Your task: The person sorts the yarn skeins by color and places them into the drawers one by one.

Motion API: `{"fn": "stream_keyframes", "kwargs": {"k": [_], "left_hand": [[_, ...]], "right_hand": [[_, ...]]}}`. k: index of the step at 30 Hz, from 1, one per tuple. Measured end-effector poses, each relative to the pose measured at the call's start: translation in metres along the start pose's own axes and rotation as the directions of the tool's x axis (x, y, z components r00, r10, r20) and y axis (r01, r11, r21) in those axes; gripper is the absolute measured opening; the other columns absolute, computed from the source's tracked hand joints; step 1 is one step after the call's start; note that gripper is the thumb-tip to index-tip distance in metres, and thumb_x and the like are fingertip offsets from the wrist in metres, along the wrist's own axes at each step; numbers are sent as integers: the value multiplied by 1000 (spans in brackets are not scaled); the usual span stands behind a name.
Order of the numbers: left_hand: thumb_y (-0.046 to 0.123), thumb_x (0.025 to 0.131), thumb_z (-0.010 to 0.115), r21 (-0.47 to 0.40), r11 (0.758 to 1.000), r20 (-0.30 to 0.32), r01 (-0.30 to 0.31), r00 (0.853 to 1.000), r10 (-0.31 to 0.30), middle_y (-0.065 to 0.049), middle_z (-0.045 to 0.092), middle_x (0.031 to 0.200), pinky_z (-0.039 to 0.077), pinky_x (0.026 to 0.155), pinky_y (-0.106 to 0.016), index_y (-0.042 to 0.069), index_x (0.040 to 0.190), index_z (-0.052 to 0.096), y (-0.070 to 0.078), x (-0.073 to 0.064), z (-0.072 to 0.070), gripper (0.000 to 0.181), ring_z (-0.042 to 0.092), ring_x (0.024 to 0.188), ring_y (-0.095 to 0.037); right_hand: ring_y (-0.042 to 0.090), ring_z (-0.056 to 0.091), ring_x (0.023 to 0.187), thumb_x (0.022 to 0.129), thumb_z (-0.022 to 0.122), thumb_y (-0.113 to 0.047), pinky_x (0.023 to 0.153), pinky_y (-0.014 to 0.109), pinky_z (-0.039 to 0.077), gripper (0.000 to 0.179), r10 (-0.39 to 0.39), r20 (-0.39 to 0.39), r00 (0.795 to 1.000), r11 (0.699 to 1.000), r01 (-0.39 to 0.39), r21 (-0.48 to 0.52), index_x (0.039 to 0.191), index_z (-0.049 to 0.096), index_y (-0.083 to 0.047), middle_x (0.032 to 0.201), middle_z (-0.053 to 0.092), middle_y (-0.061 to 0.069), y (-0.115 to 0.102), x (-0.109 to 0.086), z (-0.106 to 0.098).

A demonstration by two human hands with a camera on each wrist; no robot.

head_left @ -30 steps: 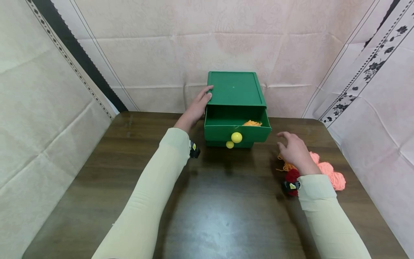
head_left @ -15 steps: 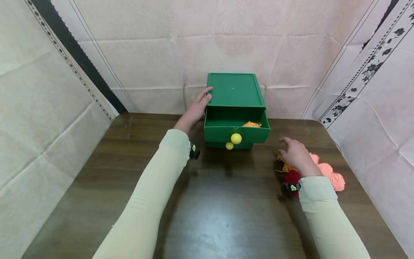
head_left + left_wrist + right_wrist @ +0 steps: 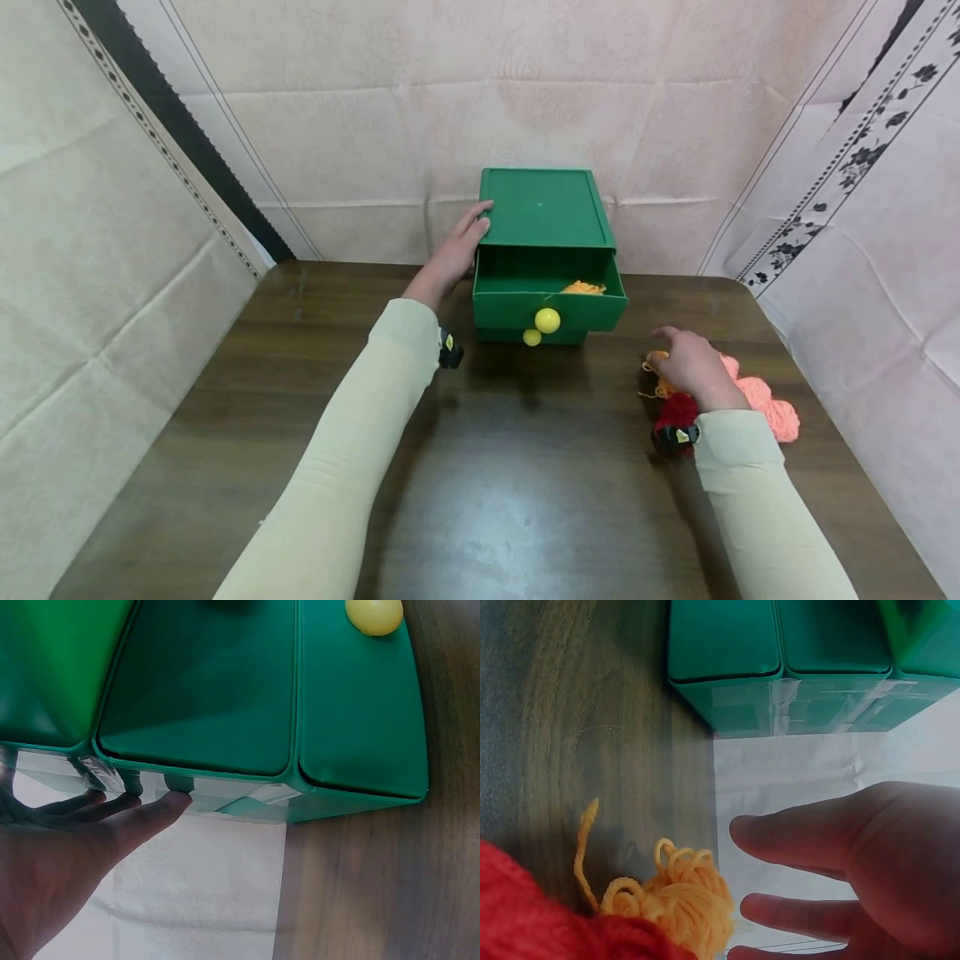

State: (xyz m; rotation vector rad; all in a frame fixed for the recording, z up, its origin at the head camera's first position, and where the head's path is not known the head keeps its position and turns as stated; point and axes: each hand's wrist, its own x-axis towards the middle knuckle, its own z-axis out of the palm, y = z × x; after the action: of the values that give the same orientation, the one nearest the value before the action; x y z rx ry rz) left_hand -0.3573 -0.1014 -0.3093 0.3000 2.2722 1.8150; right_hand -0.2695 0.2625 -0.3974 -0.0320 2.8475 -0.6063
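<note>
Head view: left hand point(image 3: 454, 254) straight-fingered against green drawer box point(image 3: 542, 207); right hand point(image 3: 696, 367) spread near orange yarn point(image 3: 664, 388) right of box.
I'd pinch mid-bundle.

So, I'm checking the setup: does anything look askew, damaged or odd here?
Two small things: a loose strand trails from the yellow yarn beside the red yarn, as if unwound, and clear tape crosses the side of the green drawer box, perhaps a repair. Nothing looks spilled.

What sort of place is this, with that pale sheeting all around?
Perhaps a makeshift booth set up for tabletop handling: pale, creased sheeting encloses three sides of a wood-grain table, which bears a green drawer unit and yarn.
</note>
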Motion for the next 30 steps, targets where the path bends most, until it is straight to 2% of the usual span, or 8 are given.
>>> {"fn": "stream_keyframes", "kwargs": {"k": [7, 13, 21, 30], "left_hand": [[42, 105, 32, 10, 1000, -6, 2, 1000, -2, -4, 23, 159, 45, 99, -53, 40, 152, 25, 0, -1, 0, 48, 43, 128, -30], [42, 105, 32, 10, 1000, 0, -2, 1000, 2, -2, 21, 160, 44, 100, -53, 40, 152, 25, 0, -1, 0, 48, 40, 131, -30], [43, 104, 32, 18, 1000, -5, 1, 1000, -1, -1, 20, 161, 42, 102, -52, 40, 152, 25, 1, -1, 0, 48, 39, 133, -30], [44, 104, 32, 11, 1000, -6, 11, 1000, -11, -3, 21, 160, 44, 99, -52, 41, 152, 25, 1, -1, 0, 48, 42, 130, -31]], "right_hand": [[23, 53, 69, 96, 55, -18, 53, 28, 46, 52, 15, 43, 999, 1000, -16, 21, 143, 40, -3, 118, 48, 29, 3, 3, 2], [28, 54, 77, 94, 58, -18, 55, 30, 45, 54, 25, 55, 998, 1000, -25, -2, 143, 41, -3, 120, 48, 31, 5, 6, 5], [40, 51, 95, 93, 60, -20, 66, 36, 45, 54, 10, 58, 998, 999, -8, -38, 141, 43, -2, 126, 47, 34, 7, 7, 5], [38, 52, 95, 92, 60, -18, 62, 32, 47, 53, 29, 80, 996, 1000, -29, -9, 140, 44, -3, 126, 49, 32, 9, 5, 9]]}}
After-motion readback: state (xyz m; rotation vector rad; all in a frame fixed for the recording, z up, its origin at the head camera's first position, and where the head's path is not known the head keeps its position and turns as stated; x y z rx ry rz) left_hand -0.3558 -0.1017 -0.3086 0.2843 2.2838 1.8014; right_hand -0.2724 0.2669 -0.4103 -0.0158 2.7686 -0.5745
